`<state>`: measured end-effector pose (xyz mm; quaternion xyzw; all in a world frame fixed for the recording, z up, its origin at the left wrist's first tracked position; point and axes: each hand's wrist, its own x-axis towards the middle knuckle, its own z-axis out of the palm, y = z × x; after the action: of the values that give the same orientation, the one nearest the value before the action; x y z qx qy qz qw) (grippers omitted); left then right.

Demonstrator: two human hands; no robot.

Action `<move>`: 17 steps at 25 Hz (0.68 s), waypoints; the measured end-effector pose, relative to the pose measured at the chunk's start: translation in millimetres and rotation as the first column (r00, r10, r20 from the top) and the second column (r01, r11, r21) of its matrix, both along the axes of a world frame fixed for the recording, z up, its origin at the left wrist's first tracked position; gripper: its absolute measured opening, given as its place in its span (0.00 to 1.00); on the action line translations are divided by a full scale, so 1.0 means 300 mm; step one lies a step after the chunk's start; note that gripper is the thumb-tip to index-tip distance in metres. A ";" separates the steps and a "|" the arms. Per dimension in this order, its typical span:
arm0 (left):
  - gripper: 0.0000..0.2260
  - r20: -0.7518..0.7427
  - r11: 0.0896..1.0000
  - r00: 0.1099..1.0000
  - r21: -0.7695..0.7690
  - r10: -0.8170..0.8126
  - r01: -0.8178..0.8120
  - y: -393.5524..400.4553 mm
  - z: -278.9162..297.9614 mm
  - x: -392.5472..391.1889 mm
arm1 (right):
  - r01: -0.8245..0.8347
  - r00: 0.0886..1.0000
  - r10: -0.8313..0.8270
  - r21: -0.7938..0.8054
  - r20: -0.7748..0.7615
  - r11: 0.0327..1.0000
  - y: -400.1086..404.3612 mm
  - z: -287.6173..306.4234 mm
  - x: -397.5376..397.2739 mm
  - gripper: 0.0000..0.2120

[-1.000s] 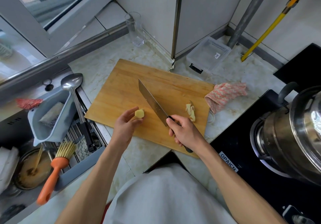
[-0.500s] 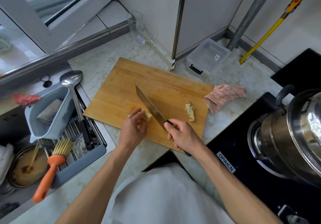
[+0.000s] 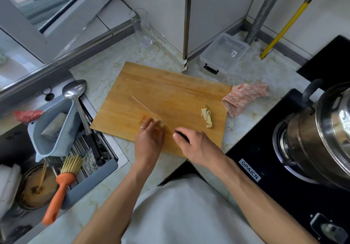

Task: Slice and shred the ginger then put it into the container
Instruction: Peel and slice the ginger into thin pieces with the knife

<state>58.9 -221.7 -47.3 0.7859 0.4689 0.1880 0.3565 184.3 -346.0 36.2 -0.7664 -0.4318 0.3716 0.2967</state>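
Observation:
A pale yellow ginger piece [image 3: 161,124] lies near the front edge of the wooden cutting board [image 3: 161,84], mostly hidden under my left hand [image 3: 149,139], whose curled fingers hold it down. My right hand [image 3: 197,145] grips the black handle of a knife [image 3: 149,110]. The blade stands edge-down against the ginger, right beside my left fingertips. A small heap of ginger peel [image 3: 206,116] lies on the board's right side. The clear plastic container [image 3: 224,53] sits behind the board against the wall.
A pink knitted cloth [image 3: 244,97] lies at the board's right edge. A steel pot [image 3: 322,135] stands on the black stove to the right. At left, the sink holds a ladle [image 3: 75,94], a grey basket and an orange brush [image 3: 60,187]. A glass [image 3: 141,28] stands behind.
My left hand lowered the ginger onto the board and now covers it. The knife turned from tilted flat to upright and moved against the ginger.

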 end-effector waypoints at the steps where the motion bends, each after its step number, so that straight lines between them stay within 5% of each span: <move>1: 0.11 -0.017 0.998 0.999 0.056 -0.035 0.036 0.000 -0.005 -0.007 | -0.012 1.000 0.013 -0.011 0.014 1.000 -0.003 0.002 -0.006 0.17; 5: 0.10 -0.061 0.979 0.995 0.187 -0.073 0.083 -0.009 0.020 -0.010 | -0.041 0.997 0.044 -0.045 0.070 0.998 -0.013 0.014 -0.020 0.17; 17: 0.11 -0.053 0.967 0.991 0.219 -0.123 0.132 0.018 -0.049 -0.023 | -0.045 0.999 0.045 -0.082 -0.002 0.996 0.021 0.048 0.025 0.16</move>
<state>51.8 -216.4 -62.1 0.8529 0.4001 0.2007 0.2686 191.7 -339.8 50.5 -0.7679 -0.4334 0.3958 0.2565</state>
